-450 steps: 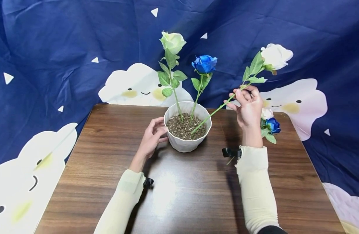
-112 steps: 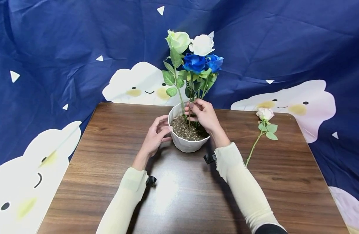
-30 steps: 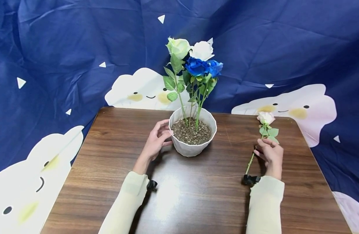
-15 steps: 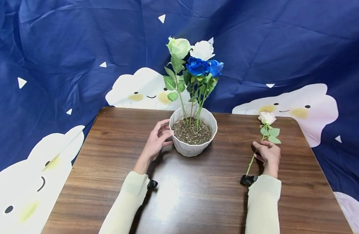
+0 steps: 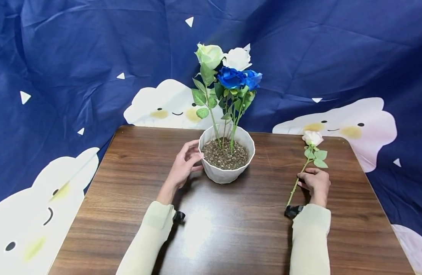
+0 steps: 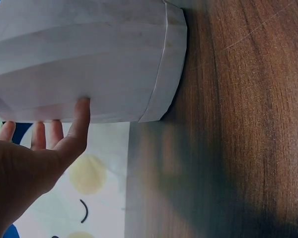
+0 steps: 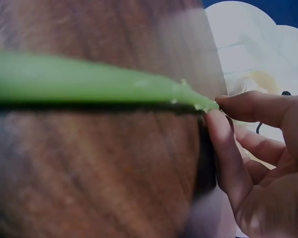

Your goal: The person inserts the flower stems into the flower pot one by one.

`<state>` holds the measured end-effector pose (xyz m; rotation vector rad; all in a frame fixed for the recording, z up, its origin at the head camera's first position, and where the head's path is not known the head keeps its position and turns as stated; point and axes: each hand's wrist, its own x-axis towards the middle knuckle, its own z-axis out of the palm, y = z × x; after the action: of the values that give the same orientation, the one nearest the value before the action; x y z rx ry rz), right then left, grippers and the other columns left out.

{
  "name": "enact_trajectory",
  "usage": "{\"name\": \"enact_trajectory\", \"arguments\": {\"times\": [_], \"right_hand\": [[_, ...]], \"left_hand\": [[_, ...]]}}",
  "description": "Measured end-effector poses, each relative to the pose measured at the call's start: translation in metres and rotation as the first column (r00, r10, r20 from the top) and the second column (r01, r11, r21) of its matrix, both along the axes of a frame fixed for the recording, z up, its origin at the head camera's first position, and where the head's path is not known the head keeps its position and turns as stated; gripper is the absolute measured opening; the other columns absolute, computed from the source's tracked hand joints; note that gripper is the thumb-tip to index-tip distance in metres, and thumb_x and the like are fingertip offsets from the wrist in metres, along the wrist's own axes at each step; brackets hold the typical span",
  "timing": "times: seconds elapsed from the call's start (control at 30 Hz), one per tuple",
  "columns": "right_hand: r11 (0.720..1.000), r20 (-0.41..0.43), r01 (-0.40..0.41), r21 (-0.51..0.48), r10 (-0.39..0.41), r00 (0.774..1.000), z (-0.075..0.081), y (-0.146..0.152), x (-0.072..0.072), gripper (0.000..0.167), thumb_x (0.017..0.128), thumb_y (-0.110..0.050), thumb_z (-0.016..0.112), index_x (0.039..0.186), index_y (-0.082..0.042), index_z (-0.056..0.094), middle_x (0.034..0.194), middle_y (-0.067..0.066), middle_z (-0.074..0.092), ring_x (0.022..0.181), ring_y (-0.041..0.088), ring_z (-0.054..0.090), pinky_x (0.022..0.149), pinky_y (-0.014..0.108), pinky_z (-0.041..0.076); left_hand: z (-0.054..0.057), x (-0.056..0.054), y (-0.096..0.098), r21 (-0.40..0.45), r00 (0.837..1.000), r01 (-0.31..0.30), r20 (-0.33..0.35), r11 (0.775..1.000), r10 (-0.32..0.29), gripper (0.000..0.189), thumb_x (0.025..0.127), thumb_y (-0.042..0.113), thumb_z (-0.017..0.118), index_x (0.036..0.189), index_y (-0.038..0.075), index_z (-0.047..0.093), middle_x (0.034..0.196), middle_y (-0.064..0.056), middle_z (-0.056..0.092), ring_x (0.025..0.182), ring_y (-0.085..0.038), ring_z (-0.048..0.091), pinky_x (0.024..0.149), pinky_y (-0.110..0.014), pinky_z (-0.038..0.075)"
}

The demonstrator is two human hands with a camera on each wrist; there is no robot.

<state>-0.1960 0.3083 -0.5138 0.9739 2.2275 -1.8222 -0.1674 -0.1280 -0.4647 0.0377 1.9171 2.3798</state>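
Observation:
Straight, lightly bent fingers of my left hand [image 5: 183,164] rest against the left side of the white faceted pot [image 5: 222,173]; the left wrist view shows fingertips touching its wall. Soil [image 5: 228,158] fills the pot. Upright in it stand a pale green rose [image 5: 210,56], a white rose [image 5: 237,58] and two blue roses [image 5: 231,78]. At the right, my right hand [image 5: 315,183] pinches the stem of a pale pink rose [image 5: 313,138] lying on the table. Close up in the right wrist view, its green stem [image 7: 89,82] runs to the thumb and index finger.
The brown wooden table [image 5: 242,229] reaches back to a blue curtain [image 5: 94,46] with smiling clouds. A black wrist camera [image 5: 293,211] sits by the right cuff, covering the rose's stem end. Another black camera [image 5: 179,217] is at the left cuff.
Since the earliest frame, the white rose and another blue rose have come to stand in the pot. My right hand has left the pot for the pink rose and slid slightly down its stem.

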Motion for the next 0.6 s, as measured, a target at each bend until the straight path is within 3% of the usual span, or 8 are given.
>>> {"name": "enact_trajectory", "arguments": {"times": [0.17,0.3,0.37,0.43,0.6], "right_hand": [[0.999,-0.025,-0.004,-0.054,0.002,1.000,0.0027,0.0000,0.0019,0.034,0.089,0.003,0.064,0.121,0.005,0.053,0.072,-0.007,0.060,0.062,0.004,0.064,0.059,0.024,0.061],[0.986,-0.065,0.007,-0.167,-0.018,0.998,0.0027,-0.0003,0.0027,0.024,0.092,0.004,0.062,0.112,0.000,0.050,0.073,-0.006,0.061,0.066,0.004,0.064,0.061,0.024,0.061],[0.971,-0.076,0.002,-0.238,-0.020,0.997,0.0029,0.0000,0.0024,0.025,0.094,0.004,0.061,0.115,-0.001,0.049,0.074,-0.006,0.064,0.068,0.004,0.065,0.063,0.024,0.061],[0.950,-0.088,-0.012,-0.313,-0.017,0.996,0.0035,0.0006,0.0019,0.029,0.095,0.004,0.061,0.120,-0.002,0.048,0.076,-0.005,0.066,0.072,0.006,0.066,0.065,0.025,0.062],[0.853,-0.143,-0.032,-0.520,-0.050,0.988,0.0075,0.0010,0.0004,0.037,0.096,0.007,0.061,0.128,-0.003,0.045,0.083,-0.001,0.071,0.080,0.011,0.070,0.071,0.029,0.063]], "left_hand": [[-0.0001,0.0001,0.0005,-0.001,1.000,-0.001,0.000,1.000,0.001,0.052,0.096,0.006,0.063,0.145,0.009,0.047,0.128,-0.020,0.050,0.107,-0.024,0.055,0.089,-0.056,0.057],[-0.0011,0.0000,0.0001,0.003,1.000,-0.001,0.003,1.000,0.001,0.052,0.096,0.005,0.063,0.145,0.009,0.047,0.128,-0.020,0.050,0.106,-0.022,0.056,0.090,-0.057,0.057],[-0.0012,-0.0001,0.0001,0.004,1.000,0.001,0.005,1.000,-0.001,0.052,0.096,0.005,0.063,0.145,0.009,0.047,0.129,-0.021,0.049,0.106,-0.022,0.056,0.090,-0.057,0.056],[-0.0013,-0.0004,0.0001,0.003,1.000,0.004,0.005,1.000,-0.004,0.052,0.096,0.005,0.063,0.145,0.009,0.047,0.129,-0.022,0.049,0.105,-0.021,0.056,0.091,-0.057,0.056],[-0.0006,-0.0002,-0.0002,0.007,1.000,0.008,0.000,1.000,-0.008,0.053,0.096,0.006,0.063,0.146,0.010,0.046,0.130,-0.023,0.050,0.106,-0.021,0.056,0.091,-0.058,0.056]]}}
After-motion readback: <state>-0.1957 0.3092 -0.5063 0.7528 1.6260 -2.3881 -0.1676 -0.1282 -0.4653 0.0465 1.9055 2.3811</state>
